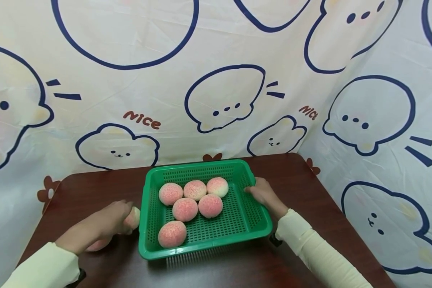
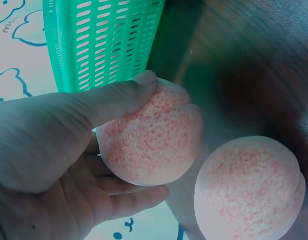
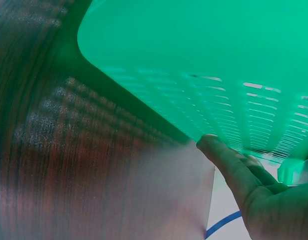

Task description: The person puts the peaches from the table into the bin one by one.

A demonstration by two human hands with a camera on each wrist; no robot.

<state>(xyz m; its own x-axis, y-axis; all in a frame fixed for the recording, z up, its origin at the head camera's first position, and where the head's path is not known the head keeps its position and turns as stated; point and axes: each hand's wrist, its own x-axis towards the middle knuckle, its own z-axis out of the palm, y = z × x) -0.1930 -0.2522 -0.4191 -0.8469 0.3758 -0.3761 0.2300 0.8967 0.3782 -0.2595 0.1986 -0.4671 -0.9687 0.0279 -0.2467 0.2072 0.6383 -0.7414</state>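
Note:
My left hand [image 1: 109, 221] holds a pink-and-cream peach [image 1: 133, 218] just outside the left side of the green basket [image 1: 209, 243]. In the left wrist view, the thumb lies over this peach [image 2: 154, 142] and fingers curve beneath it. A second peach [image 1: 99, 244] rests on the table, partly hidden under my left hand in the head view. At the basket's right side, my right hand [image 1: 265, 195] grips the rim. Several peaches [image 1: 185, 209] sit inside the basket, mostly toward its left and back.
The basket, with slotted walls, stands on a dark brown wooden table [image 1: 104, 188]. Behind and to the right hangs a white cloth [image 1: 173, 96] with cartoon outlines, close to the table's edges.

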